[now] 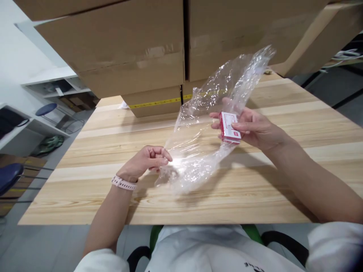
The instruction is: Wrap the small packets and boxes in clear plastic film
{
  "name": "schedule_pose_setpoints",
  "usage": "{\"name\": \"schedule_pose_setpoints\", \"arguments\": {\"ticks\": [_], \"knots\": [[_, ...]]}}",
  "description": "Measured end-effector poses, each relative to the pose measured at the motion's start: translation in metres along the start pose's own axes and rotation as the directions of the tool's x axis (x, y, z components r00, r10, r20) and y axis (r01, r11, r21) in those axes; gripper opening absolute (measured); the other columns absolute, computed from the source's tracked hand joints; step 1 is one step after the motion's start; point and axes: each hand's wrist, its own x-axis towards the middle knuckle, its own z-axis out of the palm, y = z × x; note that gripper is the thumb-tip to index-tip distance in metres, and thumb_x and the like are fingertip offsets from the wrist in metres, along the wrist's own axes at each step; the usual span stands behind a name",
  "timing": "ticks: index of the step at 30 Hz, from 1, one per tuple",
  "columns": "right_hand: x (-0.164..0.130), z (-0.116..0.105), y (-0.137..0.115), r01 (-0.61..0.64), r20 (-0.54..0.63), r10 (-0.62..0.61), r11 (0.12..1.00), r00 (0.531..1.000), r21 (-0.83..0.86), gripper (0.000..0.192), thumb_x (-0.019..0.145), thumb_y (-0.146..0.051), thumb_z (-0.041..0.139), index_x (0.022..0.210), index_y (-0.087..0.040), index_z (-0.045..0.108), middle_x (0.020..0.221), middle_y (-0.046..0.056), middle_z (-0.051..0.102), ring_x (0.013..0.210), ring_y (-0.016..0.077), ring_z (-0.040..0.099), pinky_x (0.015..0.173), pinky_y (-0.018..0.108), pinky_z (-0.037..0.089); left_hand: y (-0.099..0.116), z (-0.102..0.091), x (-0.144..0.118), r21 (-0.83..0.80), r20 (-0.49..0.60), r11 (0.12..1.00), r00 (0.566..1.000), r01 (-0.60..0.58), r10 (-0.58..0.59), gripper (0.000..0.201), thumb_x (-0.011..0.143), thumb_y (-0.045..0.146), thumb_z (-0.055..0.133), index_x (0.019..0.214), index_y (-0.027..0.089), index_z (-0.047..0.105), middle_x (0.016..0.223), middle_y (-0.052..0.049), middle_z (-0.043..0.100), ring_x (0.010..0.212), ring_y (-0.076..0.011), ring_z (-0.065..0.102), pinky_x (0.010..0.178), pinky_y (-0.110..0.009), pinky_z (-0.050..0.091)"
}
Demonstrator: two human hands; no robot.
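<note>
A clear plastic bag point(195, 147), crinkled and shiny, spreads between my two hands above the wooden table. My left hand point(153, 158), with a pale pink strap on its wrist, pinches the bag's lower left edge between thumb and fingers. In my right hand point(252, 126) is a small red and white box point(230, 128), gripped with the thumb on its printed face. Part of the bag lies around and behind that hand and box. Whether the box is inside the bag or only against it, I cannot tell.
Large cardboard boxes point(127, 49) stand along the table's far side. A yellow measuring tape point(155, 102) runs across their lower front. The wooden table point(107, 204) has its near edge just before my body. Blue stools point(47, 109) and white shelves point(53, 77) are at left.
</note>
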Motion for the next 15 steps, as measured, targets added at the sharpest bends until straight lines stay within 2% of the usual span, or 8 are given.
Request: {"name": "schedule_pose_setpoints", "arguments": {"ticks": [3, 4, 6, 9, 12, 15], "knots": [[0.009, -0.014, 0.018, -0.061, 0.013, 0.061, 0.998, 0.998, -0.014, 0.080, 0.080, -0.013, 0.079, 0.150, -0.033, 0.046, 0.139, 0.007, 0.066, 0.111, 0.0239, 0.073, 0.087, 0.042, 0.067, -0.006, -0.005, 0.006, -0.096, -0.070, 0.991, 0.994, -0.090, 0.084, 0.027, 0.074, 0.031, 0.090, 0.077, 0.014, 0.069, 0.082, -0.004, 0.074, 0.076, -0.0140, 0.070, 0.073, -0.025, 0.057], [0.013, -0.019, 0.026, -0.093, 0.021, 0.093, 0.995, 0.995, -0.022, 0.081, 0.080, -0.014, 0.080, 0.150, -0.033, 0.045, 0.137, 0.007, 0.067, 0.109, 0.0232, 0.074, 0.087, 0.042, 0.067, -0.009, -0.005, 0.009, -0.137, -0.068, 0.987, 0.995, -0.087, 0.078, 0.028, 0.076, 0.033, 0.089, 0.079, 0.015, 0.067, 0.090, -0.006, 0.076, 0.082, -0.0165, 0.072, 0.077, -0.028, 0.058], [0.020, -0.028, 0.044, -0.165, 0.061, 0.169, 0.985, 0.984, -0.057, 0.079, 0.080, -0.016, 0.082, 0.149, -0.031, 0.046, 0.129, 0.007, 0.070, 0.101, 0.0215, 0.074, 0.083, 0.039, 0.066, -0.015, -0.005, 0.013, -0.156, -0.002, 0.987, 1.000, -0.027, 0.027, 0.030, 0.080, 0.034, 0.086, 0.085, 0.016, 0.063, 0.091, -0.007, 0.076, 0.077, -0.0170, 0.072, 0.069, -0.029, 0.058], [0.023, -0.039, 0.066, -0.233, 0.199, 0.259, 0.962, 0.945, -0.144, 0.062, 0.081, -0.019, 0.084, 0.137, -0.025, 0.056, 0.109, 0.005, 0.072, 0.089, 0.0170, 0.072, 0.075, 0.029, 0.062, -0.021, -0.004, 0.016, -0.016, 0.100, 0.999, 0.994, 0.039, -0.037, 0.031, 0.082, 0.030, 0.084, 0.098, 0.018, 0.060, 0.085, -0.004, 0.072, 0.065, -0.0132, 0.065, 0.059, -0.026, 0.054], [0.019, -0.040, 0.075, -0.238, 0.321, 0.287, 0.954, 0.902, -0.184, 0.045, 0.083, -0.022, 0.083, 0.123, -0.021, 0.063, 0.102, 0.003, 0.069, 0.085, 0.0143, 0.068, 0.073, 0.025, 0.058, -0.024, -0.003, 0.014, 0.169, 0.050, 0.986, 0.999, 0.012, -0.020, 0.039, 0.083, 0.029, 0.082, 0.114, 0.019, 0.061, 0.105, -0.009, 0.070, 0.086, -0.0169, 0.067, 0.067, -0.028, 0.056], [0.013, -0.028, 0.078, -0.239, 0.343, 0.295, 0.951, 0.892, -0.197, 0.055, 0.083, -0.024, 0.082, 0.133, -0.023, 0.059, 0.115, 0.006, 0.067, 0.095, 0.0161, 0.067, 0.080, 0.028, 0.059, -0.025, 0.005, 0.013, 0.254, 0.034, 0.967, 0.999, -0.017, 0.009, 0.047, 0.087, 0.036, 0.078, 0.127, 0.022, 0.058, 0.119, -0.012, 0.066, 0.103, -0.0208, 0.064, 0.075, -0.032, 0.056]]}}
